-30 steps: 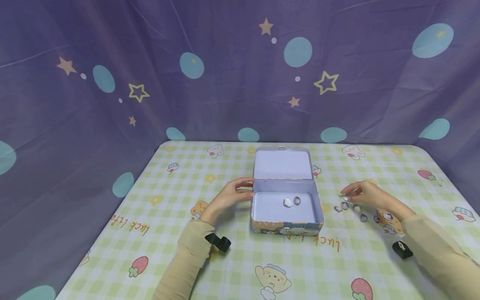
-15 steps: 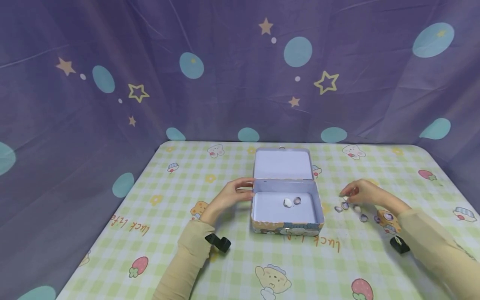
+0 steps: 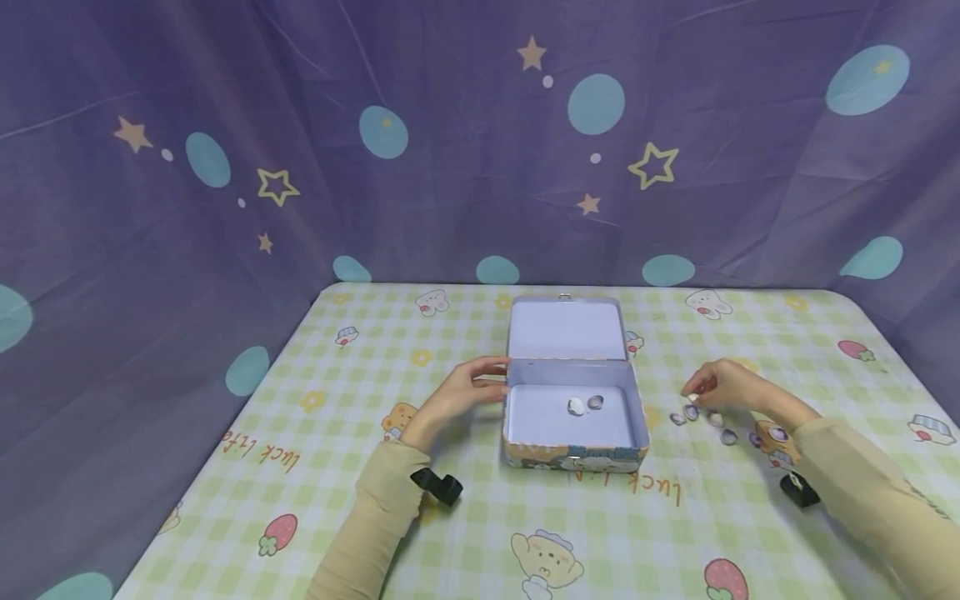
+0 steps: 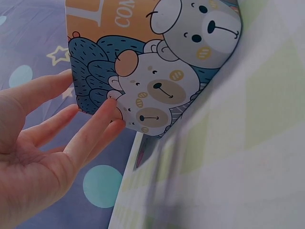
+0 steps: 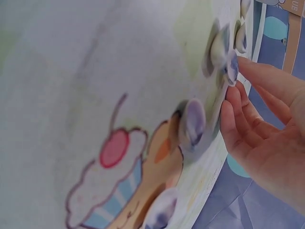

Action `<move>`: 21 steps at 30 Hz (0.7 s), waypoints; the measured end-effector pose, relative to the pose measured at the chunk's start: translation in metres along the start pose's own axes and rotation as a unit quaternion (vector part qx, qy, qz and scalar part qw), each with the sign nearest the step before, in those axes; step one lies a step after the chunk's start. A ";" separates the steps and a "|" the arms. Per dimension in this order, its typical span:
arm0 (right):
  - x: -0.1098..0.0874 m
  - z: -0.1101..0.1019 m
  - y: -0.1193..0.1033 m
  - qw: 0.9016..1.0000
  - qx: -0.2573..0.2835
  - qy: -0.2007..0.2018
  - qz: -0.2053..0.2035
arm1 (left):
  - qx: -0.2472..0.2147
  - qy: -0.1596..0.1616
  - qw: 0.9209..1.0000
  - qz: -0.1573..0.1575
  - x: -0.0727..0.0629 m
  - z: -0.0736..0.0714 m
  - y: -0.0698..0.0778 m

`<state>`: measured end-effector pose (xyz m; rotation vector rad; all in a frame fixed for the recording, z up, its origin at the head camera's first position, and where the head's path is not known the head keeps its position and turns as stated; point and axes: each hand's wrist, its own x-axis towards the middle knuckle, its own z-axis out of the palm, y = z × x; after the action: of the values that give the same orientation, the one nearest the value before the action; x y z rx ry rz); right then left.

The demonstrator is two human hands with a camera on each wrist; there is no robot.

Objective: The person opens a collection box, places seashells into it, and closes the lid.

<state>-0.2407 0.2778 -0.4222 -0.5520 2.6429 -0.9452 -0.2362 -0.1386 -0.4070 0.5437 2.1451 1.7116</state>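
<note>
An open tin box (image 3: pixel 637 417) with a pale inside stands mid-table, its hinged lid (image 3: pixel 566 329) tipped back. Two seashells (image 3: pixel 576 407) lie on its floor. My left hand (image 3: pixel 467 387) is at the box's left side, with fairly straight fingertips touching the printed bear wall (image 4: pixel 157 90). To the right of the box my right hand (image 3: pixel 731 386) has thumb and fingertips around a small white-and-purple seashell (image 5: pixel 232 68) at the cloth. Several more shells, such as one near the wrist (image 5: pixel 193 124) and one closer to the box (image 3: pixel 677 419), lie around that hand.
A green-and-white checked tablecloth (image 3: pixel 420 533) with cartoon prints covers the table. Behind it hangs a purple curtain (image 3: pixel 450 200) with stars and dots. Black devices (image 3: pixel 437 485) are worn on both wrists.
The right hand's fingertips have drawn together at the shell, and its wrist has shifted slightly left. My left hand and the box have stayed in place.
</note>
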 end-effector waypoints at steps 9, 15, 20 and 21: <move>-0.001 -0.001 0.000 1.000 -0.017 0.012 -0.019 | -0.001 0.004 1.000 -0.009 0.000 0.001 0.000; -0.001 -0.001 0.002 0.998 -0.040 0.024 -0.031 | -0.011 -0.008 1.000 -0.012 -0.001 -0.001 0.003; 0.000 -0.002 0.003 0.998 -0.046 0.032 -0.040 | -0.011 -0.012 1.000 -0.014 -0.007 0.003 0.020; -0.001 -0.002 0.003 0.998 -0.045 0.032 -0.041 | -0.010 -0.012 1.000 -0.012 -0.008 0.004 0.022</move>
<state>-0.2415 0.2812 -0.4229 -0.6679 2.7493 -0.8839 -0.2254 -0.1353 -0.3859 0.5283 2.1069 1.7039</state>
